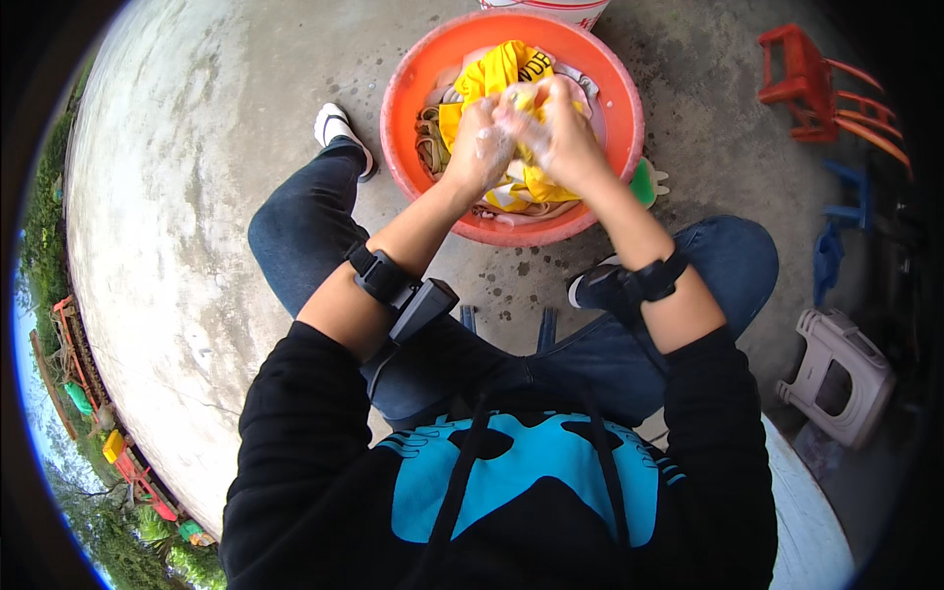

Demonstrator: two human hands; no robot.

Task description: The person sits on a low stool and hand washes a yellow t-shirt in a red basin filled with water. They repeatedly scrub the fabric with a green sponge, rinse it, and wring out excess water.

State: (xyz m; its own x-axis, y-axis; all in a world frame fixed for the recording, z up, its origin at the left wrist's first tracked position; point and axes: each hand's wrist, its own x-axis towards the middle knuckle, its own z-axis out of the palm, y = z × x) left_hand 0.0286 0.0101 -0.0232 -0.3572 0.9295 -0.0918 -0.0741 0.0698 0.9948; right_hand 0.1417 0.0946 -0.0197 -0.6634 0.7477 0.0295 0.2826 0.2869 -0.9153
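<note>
A round orange plastic basin (402, 122) stands on the concrete in front of me with wet laundry in it. Both hands meet above its middle, soapy and slightly blurred. Between them they grip a bunched part of a yellow garment (493, 72) that has dark printed letters. My left hand (483, 144) closes on the cloth from the left. From the right, my right hand (557, 129) presses against it with bent fingers. Pinkish and whitish cloth lies under the yellow garment, and an olive-brown cloth (429, 140) rests at the basin's left side.
A white bucket (546, 6) touches the view's top edge behind the basin. A green-and-white object (646, 183) lies at the basin's right. Farther right are a red plastic chair (800, 85), a blue stool (848, 195) and a grey plastic stool (841, 376). Wet spots mark the concrete floor (243, 96).
</note>
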